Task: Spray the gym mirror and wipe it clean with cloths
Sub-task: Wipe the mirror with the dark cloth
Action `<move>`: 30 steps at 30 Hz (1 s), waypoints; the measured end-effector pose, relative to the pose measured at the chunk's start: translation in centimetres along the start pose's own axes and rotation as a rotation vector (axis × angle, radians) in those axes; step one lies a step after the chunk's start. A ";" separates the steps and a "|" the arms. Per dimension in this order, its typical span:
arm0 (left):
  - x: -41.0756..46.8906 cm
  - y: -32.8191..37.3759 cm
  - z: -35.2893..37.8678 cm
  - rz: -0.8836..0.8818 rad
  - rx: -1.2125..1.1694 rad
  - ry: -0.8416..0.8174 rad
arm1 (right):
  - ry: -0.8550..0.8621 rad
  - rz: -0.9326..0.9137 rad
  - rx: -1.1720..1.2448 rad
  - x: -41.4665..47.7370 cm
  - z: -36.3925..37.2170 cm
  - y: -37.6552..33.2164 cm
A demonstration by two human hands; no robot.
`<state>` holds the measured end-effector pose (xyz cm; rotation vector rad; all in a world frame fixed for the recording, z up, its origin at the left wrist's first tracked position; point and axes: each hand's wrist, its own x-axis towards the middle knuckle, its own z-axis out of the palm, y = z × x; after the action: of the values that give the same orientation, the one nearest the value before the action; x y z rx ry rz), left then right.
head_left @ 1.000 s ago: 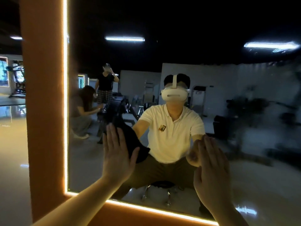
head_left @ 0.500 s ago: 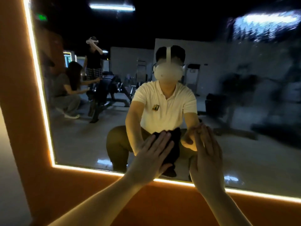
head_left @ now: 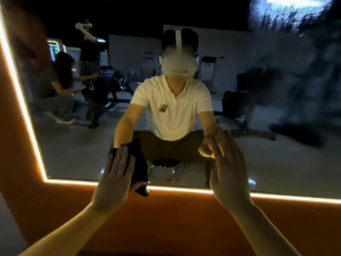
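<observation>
Gym mirror (head_left: 73, 154) — flat left hand (head_left: 114, 182) presses black cloth (head_left: 138, 163) on it; flat right hand (head_left: 228, 172) bare.

Two hands (head_left: 116, 178) (head_left: 228, 172), one cloth (head_left: 138, 163), one mirror (head_left: 73, 148)

Wide mirror glass (head_left: 276, 163) lies open, orange frame (head_left: 166, 218) bounding below.

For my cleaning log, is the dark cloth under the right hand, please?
No, the left hand presses the dark cloth against the mirror.
</observation>
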<state>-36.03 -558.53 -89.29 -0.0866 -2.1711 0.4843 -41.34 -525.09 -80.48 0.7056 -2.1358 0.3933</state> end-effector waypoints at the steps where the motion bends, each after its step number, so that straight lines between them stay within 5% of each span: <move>1: 0.7 1.2 0.0 0.026 -0.014 0.015 | -0.012 -0.006 -0.003 0.0 -0.2 0.3; 11: 10.6 16.6 -1.7 0.272 -0.094 0.053 | 0.046 0.165 -0.055 -0.7 -2.6 4.6; 23: 13.7 11.6 -3.2 0.170 -0.123 0.180 | 0.151 0.129 -0.019 -0.4 -2.4 5.3; 27: 12.1 13.4 -0.8 0.479 -0.018 0.164 | 0.178 0.152 -0.003 0.0 -2.2 5.0; 30: 12.6 13.4 0.5 0.537 -0.001 0.222 | 0.212 0.158 -0.002 0.2 -1.9 5.0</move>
<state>-45.55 -543.43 -85.00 -0.7035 -1.9150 0.7349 -43.35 -520.22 -79.39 0.4728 -1.9951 0.5262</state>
